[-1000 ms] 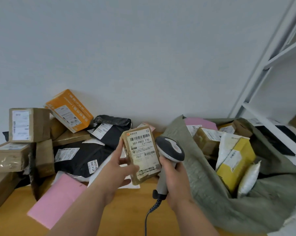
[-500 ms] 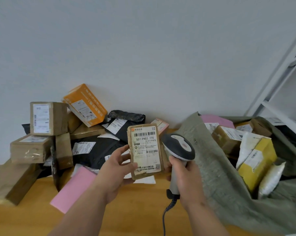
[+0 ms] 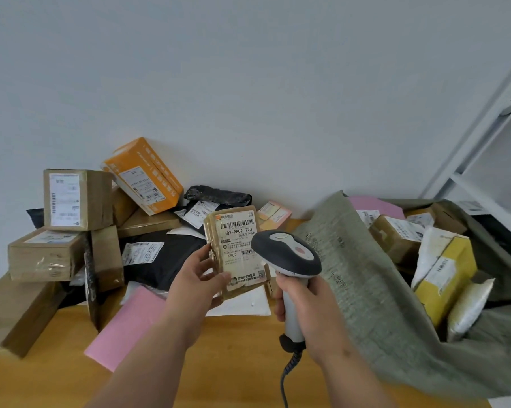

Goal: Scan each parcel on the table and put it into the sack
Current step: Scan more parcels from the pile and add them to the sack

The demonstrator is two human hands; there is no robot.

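Observation:
My left hand (image 3: 199,279) grips a small brown parcel (image 3: 237,251) upright above the wooden table (image 3: 219,372), its white barcode label facing me. My right hand (image 3: 310,304) grips the handle of a grey and white barcode scanner (image 3: 286,254), whose head sits just right of the parcel and overlaps its right edge. The grey-green sack (image 3: 366,290) lies open at the right, with several parcels inside, among them a yellow box (image 3: 448,275).
A pile of parcels fills the back left: brown boxes (image 3: 71,201), an orange box (image 3: 144,175), black mailer bags (image 3: 166,257) and a pink envelope (image 3: 124,322). A white shelf frame (image 3: 483,136) stands at the right. The scanner's coiled cable (image 3: 289,369) hangs toward the table's front edge.
The view has shifted left, so the pile and sack sit further right in frame. The scanner head has come closer to the parcel's label. Both hands keep their grips.

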